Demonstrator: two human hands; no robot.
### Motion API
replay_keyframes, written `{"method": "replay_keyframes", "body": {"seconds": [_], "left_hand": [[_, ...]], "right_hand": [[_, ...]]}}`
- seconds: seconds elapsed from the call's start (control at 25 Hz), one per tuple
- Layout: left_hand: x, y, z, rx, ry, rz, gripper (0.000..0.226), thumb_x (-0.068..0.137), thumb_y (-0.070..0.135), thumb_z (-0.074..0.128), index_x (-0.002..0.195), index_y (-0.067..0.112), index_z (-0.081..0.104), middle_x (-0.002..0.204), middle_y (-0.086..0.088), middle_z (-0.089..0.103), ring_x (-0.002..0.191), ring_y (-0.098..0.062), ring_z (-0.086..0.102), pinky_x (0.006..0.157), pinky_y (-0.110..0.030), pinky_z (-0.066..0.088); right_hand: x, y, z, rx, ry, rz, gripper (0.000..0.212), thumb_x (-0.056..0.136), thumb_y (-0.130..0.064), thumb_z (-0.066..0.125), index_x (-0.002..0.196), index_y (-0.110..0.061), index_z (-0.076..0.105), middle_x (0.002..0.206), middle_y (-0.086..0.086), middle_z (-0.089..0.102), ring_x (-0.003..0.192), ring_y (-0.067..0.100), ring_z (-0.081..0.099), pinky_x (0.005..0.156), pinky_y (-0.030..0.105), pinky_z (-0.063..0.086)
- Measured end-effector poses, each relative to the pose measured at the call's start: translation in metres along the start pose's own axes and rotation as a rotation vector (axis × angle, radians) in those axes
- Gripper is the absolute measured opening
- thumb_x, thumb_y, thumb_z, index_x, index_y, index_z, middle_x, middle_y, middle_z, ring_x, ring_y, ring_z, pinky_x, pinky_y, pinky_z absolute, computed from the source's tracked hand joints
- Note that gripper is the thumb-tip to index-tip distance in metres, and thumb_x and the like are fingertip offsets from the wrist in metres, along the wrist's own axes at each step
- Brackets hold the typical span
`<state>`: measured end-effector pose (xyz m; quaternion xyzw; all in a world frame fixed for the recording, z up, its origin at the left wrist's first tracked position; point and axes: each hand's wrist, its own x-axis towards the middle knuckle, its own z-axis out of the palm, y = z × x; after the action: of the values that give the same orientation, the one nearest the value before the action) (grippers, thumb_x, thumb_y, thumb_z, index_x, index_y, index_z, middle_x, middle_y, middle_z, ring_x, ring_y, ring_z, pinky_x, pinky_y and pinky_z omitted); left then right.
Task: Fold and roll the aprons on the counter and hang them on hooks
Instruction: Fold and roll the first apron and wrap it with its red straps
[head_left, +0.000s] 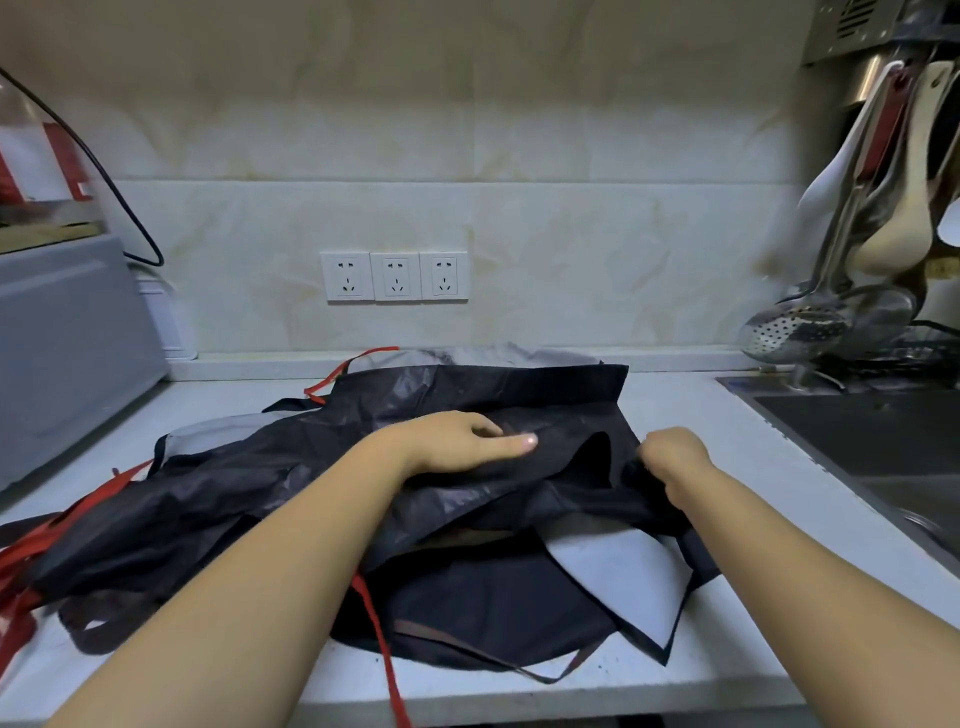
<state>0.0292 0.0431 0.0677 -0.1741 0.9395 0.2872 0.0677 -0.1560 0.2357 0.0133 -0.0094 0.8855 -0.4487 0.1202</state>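
A heap of dark aprons (467, 587) lies spread over the white counter (737, 670), with red straps (47, 540) trailing off to the left and a brown strap at the front. My left hand (457, 439) rests flat on the top black apron (540, 395), fingers together and pointing right. My right hand (672, 457) is closed on a bunched edge of that black fabric at the pile's right side. A grey apron lies under the black ones, showing at the back and front right.
A grey appliance (67, 348) stands at the left with a black cable above it. Three wall sockets (395, 275) sit on the tiled backsplash. Ladles and spatulas (857, 249) hang at the right above a dark sink (878, 441).
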Motion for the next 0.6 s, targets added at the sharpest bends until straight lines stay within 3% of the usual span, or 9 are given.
{"method": "replay_keyframes", "body": {"seconds": [0.08,0.12,0.16,0.2,0.32,0.4,0.52,0.6], "left_hand": [[-0.007,-0.002,-0.01,0.073,-0.246,0.0,0.106,0.055,0.082,0.066,0.147,0.039,0.034,0.15,0.01,0.04,0.136,-0.011,0.039,0.116,-0.034,0.027],[-0.01,-0.003,-0.012,0.128,-0.326,-0.014,0.108,0.056,0.072,0.075,0.148,0.041,0.027,0.152,0.01,0.036,0.138,-0.011,0.036,0.117,-0.034,0.026],[-0.012,-0.003,-0.013,0.193,-0.359,-0.02,0.105,0.059,0.061,0.08,0.148,0.04,0.028,0.15,0.011,0.037,0.137,-0.011,0.036,0.116,-0.034,0.028],[-0.013,-0.003,-0.013,0.242,-0.357,-0.025,0.095,0.063,0.051,0.081,0.144,0.039,0.035,0.145,0.012,0.042,0.133,-0.011,0.041,0.114,-0.033,0.031],[-0.011,-0.007,-0.008,0.046,-0.313,-0.035,0.049,0.059,0.037,0.072,0.106,0.028,0.067,0.112,0.005,0.068,0.108,-0.02,0.062,0.099,-0.035,0.048],[-0.012,-0.009,0.004,-0.238,-0.262,-0.081,0.026,0.066,0.024,0.069,0.09,0.017,0.07,0.093,-0.003,0.071,0.096,-0.026,0.065,0.09,-0.037,0.052],[-0.009,-0.007,0.03,-0.49,-0.224,-0.178,0.008,0.081,0.012,0.065,0.088,0.011,0.069,0.096,-0.015,0.071,0.094,-0.032,0.066,0.091,-0.042,0.053],[-0.002,-0.007,0.042,-0.51,-0.193,-0.184,0.013,0.086,0.022,0.065,0.095,0.013,0.07,0.103,-0.013,0.072,0.098,-0.031,0.067,0.091,-0.041,0.054]], "right_hand": [[0.001,0.001,-0.006,-0.018,-0.004,-0.031,0.014,0.089,0.005,0.046,0.08,0.003,0.057,0.082,0.018,0.055,0.071,0.03,0.053,0.062,0.03,0.038],[0.004,0.002,-0.009,-0.035,0.002,-0.047,0.018,0.09,0.005,0.045,0.095,0.007,0.062,0.097,0.02,0.061,0.089,0.035,0.06,0.072,0.032,0.044],[0.002,0.002,-0.011,-0.074,0.003,-0.061,0.023,0.091,0.003,0.047,0.108,0.008,0.063,0.11,0.021,0.062,0.103,0.036,0.059,0.083,0.035,0.047],[0.0,0.003,-0.013,-0.126,-0.008,-0.074,0.023,0.092,-0.002,0.053,0.109,0.007,0.064,0.114,0.021,0.063,0.106,0.036,0.06,0.087,0.037,0.048],[-0.001,0.006,-0.021,-0.205,0.016,-0.093,0.03,0.092,-0.029,0.061,0.089,0.0,0.062,0.098,0.019,0.064,0.088,0.033,0.06,0.072,0.033,0.044],[0.0,0.006,-0.028,-0.2,0.12,-0.123,0.041,0.098,-0.036,0.045,0.1,0.001,0.062,0.107,0.02,0.063,0.098,0.037,0.058,0.075,0.033,0.04],[-0.003,0.005,-0.042,-0.243,0.304,-0.231,0.044,0.101,-0.038,0.032,0.09,-0.006,0.059,0.095,0.014,0.061,0.086,0.033,0.053,0.07,0.033,0.037],[-0.008,0.01,-0.049,-0.427,0.392,-0.258,0.04,0.101,-0.039,0.031,0.083,-0.012,0.054,0.089,0.009,0.059,0.079,0.029,0.049,0.068,0.031,0.035]]}}
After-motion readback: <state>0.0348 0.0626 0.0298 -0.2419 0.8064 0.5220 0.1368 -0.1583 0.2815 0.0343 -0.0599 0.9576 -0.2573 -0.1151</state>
